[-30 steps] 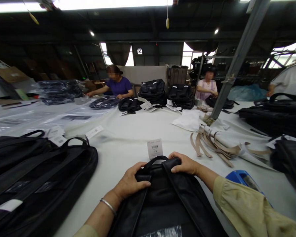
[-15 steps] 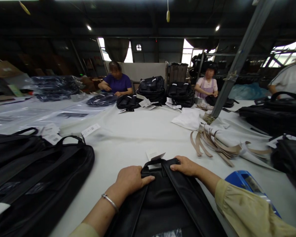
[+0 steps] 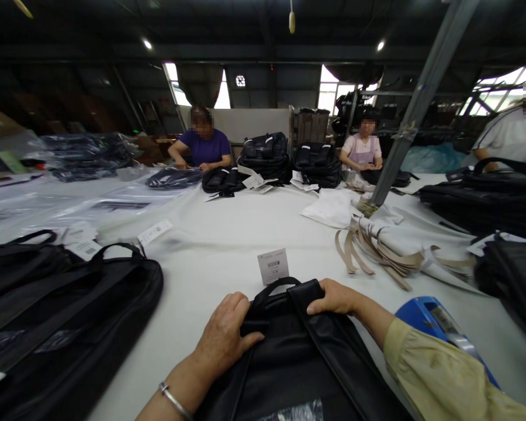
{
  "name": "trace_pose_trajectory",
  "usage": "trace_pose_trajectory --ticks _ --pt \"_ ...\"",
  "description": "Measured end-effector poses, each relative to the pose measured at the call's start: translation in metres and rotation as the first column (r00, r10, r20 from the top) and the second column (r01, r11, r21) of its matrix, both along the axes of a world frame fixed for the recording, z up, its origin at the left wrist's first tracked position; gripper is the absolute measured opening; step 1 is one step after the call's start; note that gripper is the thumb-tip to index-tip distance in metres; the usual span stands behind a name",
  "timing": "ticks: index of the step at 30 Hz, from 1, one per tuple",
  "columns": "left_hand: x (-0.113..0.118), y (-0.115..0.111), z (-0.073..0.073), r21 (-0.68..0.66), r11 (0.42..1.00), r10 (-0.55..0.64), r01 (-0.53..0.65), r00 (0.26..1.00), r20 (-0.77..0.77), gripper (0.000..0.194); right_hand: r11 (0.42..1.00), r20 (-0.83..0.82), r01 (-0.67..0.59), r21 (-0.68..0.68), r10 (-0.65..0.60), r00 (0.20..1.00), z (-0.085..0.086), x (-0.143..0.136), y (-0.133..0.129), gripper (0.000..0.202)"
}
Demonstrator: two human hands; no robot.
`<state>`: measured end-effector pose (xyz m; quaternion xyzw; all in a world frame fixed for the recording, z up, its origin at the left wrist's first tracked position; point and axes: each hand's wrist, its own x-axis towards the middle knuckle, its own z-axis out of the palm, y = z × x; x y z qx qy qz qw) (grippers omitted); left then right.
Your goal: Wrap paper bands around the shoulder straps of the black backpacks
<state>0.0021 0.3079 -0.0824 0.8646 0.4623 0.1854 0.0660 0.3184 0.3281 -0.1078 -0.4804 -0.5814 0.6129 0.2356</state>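
A black backpack (image 3: 284, 356) lies in front of me, its straps facing up and its top handle pointing away. My left hand (image 3: 228, 330) grips the upper left edge by the left strap, thumb on top and fingers over the far side. On the upper right corner, my right hand (image 3: 333, 297) is closed round the top of the right strap, thumb on its face. A white printed tag (image 3: 273, 266) stands up behind the handle. Clear plastic wrap (image 3: 296, 412) shows on the backpack at the bottom of the view.
More black backpacks (image 3: 127, 292) lie at left, others (image 3: 486, 196) at right. A blue device (image 3: 442, 327) sits by my right forearm, beyond it tan strips (image 3: 390, 257) and a slanted metal post (image 3: 414, 117). Two people (image 3: 206, 146) work across the table; another (image 3: 508, 134) stands at right.
The tag behind the handle has swung from lying low to standing up, its print facing me. My left hand has shifted slightly down and left along the backpack's edge. The view has shifted slightly.
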Motion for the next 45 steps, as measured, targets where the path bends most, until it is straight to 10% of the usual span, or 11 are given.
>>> trace_pose_trajectory --ticks 9,16,23,28,31,35,38,41,45 --pt "-0.003 0.009 0.005 -0.277 0.956 0.087 -0.091 0.996 -0.026 0.026 0.994 -0.161 0.007 0.109 0.011 0.987 0.004 -0.006 0.000 0.046" --pt "-0.005 0.031 0.003 -0.316 0.940 0.089 -0.127 0.987 -0.130 0.067 0.905 0.156 0.136 0.403 -0.214 0.964 -0.005 -0.013 0.007 0.030" --pt "0.003 0.049 -0.016 -0.347 0.843 0.311 -0.410 0.900 -0.307 0.093 0.892 0.593 0.092 0.443 -0.369 0.716 -0.021 -0.021 0.011 0.046" --pt "0.007 0.049 -0.014 -0.366 0.790 0.373 -0.492 0.859 -0.351 0.102 0.921 0.791 0.029 0.390 -0.351 0.500 0.000 -0.031 0.001 0.063" --pt "0.007 0.049 -0.013 -0.350 0.803 0.362 -0.482 0.862 -0.355 0.095 0.822 0.769 -0.127 0.555 -0.449 0.455 0.019 -0.041 -0.017 0.049" --pt "0.013 0.048 -0.002 -0.321 0.814 0.355 -0.485 0.851 -0.386 0.088 0.566 0.695 -0.487 0.665 -0.231 0.681 0.020 -0.057 -0.041 0.050" --pt "0.024 0.033 0.011 -0.185 0.836 0.404 -0.517 0.807 -0.430 0.077 0.599 0.738 -0.565 0.568 -0.068 0.671 0.005 -0.064 -0.049 0.066" --pt "0.036 0.008 0.012 0.010 0.948 0.297 -0.317 0.877 -0.378 0.048 0.641 0.736 -0.536 0.550 -0.069 0.673 -0.007 -0.065 -0.051 0.069" --pt "0.039 -0.016 -0.014 0.002 0.987 -0.152 0.159 0.949 -0.278 0.053 0.623 0.696 -0.505 0.597 -0.089 0.712 -0.006 -0.061 -0.050 0.069"
